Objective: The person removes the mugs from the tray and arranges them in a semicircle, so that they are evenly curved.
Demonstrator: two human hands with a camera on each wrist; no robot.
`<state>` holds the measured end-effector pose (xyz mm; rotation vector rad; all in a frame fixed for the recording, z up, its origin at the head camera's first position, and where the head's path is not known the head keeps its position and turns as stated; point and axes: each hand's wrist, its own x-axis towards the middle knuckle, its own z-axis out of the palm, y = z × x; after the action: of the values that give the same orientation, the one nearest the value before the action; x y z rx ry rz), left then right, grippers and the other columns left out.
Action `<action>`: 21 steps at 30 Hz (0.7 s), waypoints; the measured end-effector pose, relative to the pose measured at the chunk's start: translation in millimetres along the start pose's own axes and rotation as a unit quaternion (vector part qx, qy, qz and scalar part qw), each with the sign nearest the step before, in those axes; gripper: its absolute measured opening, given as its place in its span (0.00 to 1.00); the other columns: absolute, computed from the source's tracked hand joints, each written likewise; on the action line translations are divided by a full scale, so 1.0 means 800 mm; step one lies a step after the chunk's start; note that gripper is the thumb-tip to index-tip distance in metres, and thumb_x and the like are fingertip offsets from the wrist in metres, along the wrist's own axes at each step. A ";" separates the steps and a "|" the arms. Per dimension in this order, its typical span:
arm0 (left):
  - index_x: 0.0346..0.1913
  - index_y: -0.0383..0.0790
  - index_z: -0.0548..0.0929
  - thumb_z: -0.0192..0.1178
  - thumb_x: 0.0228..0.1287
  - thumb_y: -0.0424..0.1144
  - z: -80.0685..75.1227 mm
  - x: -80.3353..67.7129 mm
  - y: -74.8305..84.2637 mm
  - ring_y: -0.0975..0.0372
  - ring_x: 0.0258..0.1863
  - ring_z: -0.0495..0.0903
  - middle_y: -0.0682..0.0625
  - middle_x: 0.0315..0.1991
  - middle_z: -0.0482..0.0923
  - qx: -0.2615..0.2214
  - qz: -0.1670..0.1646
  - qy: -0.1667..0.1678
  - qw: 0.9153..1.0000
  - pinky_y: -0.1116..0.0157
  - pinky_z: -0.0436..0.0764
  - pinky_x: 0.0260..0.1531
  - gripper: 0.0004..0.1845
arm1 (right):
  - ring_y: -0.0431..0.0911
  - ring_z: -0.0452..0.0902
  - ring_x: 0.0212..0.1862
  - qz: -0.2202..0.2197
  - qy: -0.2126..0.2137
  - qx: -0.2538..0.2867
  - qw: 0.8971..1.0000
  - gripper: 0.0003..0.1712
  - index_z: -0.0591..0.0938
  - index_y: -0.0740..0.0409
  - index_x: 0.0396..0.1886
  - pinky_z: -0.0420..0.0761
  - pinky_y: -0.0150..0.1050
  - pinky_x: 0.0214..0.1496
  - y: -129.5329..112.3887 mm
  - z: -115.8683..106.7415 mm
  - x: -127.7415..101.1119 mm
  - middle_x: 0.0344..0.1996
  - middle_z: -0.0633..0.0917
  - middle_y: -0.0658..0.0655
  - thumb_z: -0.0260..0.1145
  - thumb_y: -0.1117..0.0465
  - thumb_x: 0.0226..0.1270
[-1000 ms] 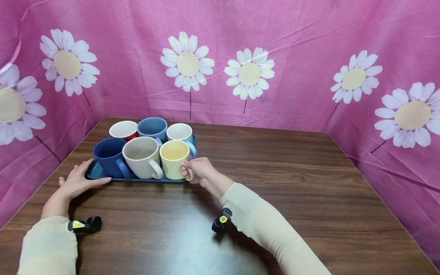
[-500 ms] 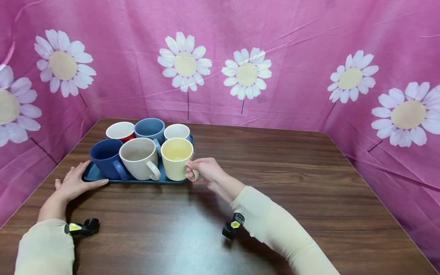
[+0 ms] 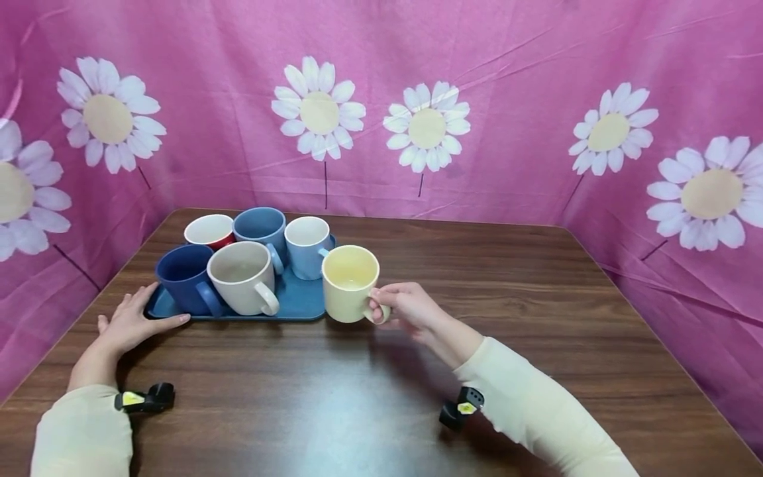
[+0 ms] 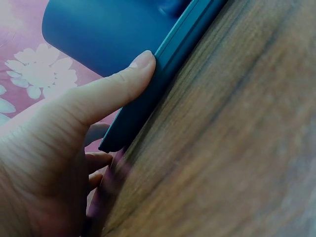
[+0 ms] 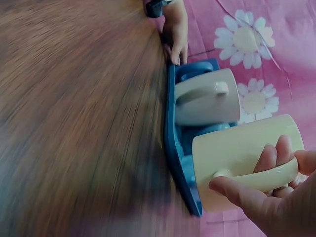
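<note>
My right hand grips the handle of a pale yellow mug, which hangs upright just off the right front corner of the blue tray. In the right wrist view the fingers go through the mug's handle. My left hand rests at the tray's left front corner, thumb laid straight against the rim and the other fingers spread along the side. Nearest to it on the tray is a dark blue mug. Beside that stands a light grey mug.
Behind them on the tray are a red mug with white inside, a medium blue mug and a light blue mug. A brown wooden table extends to the right. Pink flowered cloth surrounds it.
My right hand has lifted the yellow mug from the tray's right front spot and carried it to the right, baring the tray there. The left hand stays at the tray's corner.
</note>
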<state>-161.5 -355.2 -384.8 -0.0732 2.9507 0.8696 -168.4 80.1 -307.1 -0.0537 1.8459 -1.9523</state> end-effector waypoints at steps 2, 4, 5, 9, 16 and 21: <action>0.65 0.33 0.39 0.55 0.49 0.60 0.001 0.001 0.000 0.34 0.57 0.29 0.24 0.60 0.35 0.000 0.000 0.003 1.000 0.31 0.29 0.38 0.52 | 0.40 0.71 0.21 -0.007 -0.003 0.000 1.000 0.13 0.75 0.60 0.17 0.72 0.48 0.39 0.001 -0.012 -0.005 0.11 0.73 0.52 0.53 0.66 0.61; 0.65 0.33 0.39 0.55 0.49 0.60 0.001 0.002 0.000 0.35 0.57 0.29 0.24 0.60 0.35 0.000 -0.001 0.005 1.000 0.32 0.28 0.38 0.52 | 0.40 0.71 0.21 -0.013 -0.003 -0.001 1.000 0.14 0.75 0.59 0.17 0.72 0.48 0.39 0.001 -0.024 -0.010 0.12 0.74 0.51 0.52 0.66 0.61; 0.65 0.33 0.39 0.55 0.49 0.60 0.002 0.002 0.000 0.35 0.58 0.29 0.24 0.60 0.35 0.000 0.000 0.005 1.000 0.32 0.29 0.38 0.52 | 0.40 0.71 0.21 -0.014 -0.002 -0.002 1.000 0.14 0.75 0.59 0.17 0.72 0.47 0.38 0.001 -0.030 -0.012 0.12 0.74 0.51 0.52 0.67 0.61; 0.65 0.33 0.39 0.55 0.50 0.60 0.002 0.001 -0.001 0.35 0.58 0.29 0.24 0.60 0.36 0.004 0.002 0.003 1.000 0.31 0.30 0.38 0.52 | 0.40 0.72 0.21 -0.012 0.011 0.000 1.000 0.14 0.76 0.58 0.17 0.71 0.50 0.41 0.000 -0.056 -0.021 0.13 0.74 0.51 0.51 0.67 0.61; 0.65 0.33 0.40 0.55 0.50 0.60 0.002 0.000 -0.003 0.34 0.57 0.30 0.23 0.59 0.36 0.007 0.004 0.002 1.000 0.30 0.32 0.38 0.51 | 0.39 0.72 0.21 -0.016 0.043 0.018 0.999 0.14 0.77 0.59 0.20 0.74 0.46 0.38 -0.013 -0.113 -0.033 0.16 0.76 0.51 0.49 0.69 0.62; 0.65 0.32 0.40 0.55 0.50 0.60 0.002 0.001 -0.002 0.34 0.57 0.30 0.23 0.59 0.36 0.008 0.005 0.001 1.000 0.30 0.32 0.37 0.51 | 0.38 0.72 0.21 -0.027 0.060 0.047 0.997 0.17 0.79 0.59 0.20 0.75 0.36 0.30 -0.022 -0.153 -0.040 0.17 0.77 0.51 0.48 0.70 0.63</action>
<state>-162.0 -355.7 -387.3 -0.0576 2.9626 0.8469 -185.4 206.1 -294.4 0.0446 1.8430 -2.1188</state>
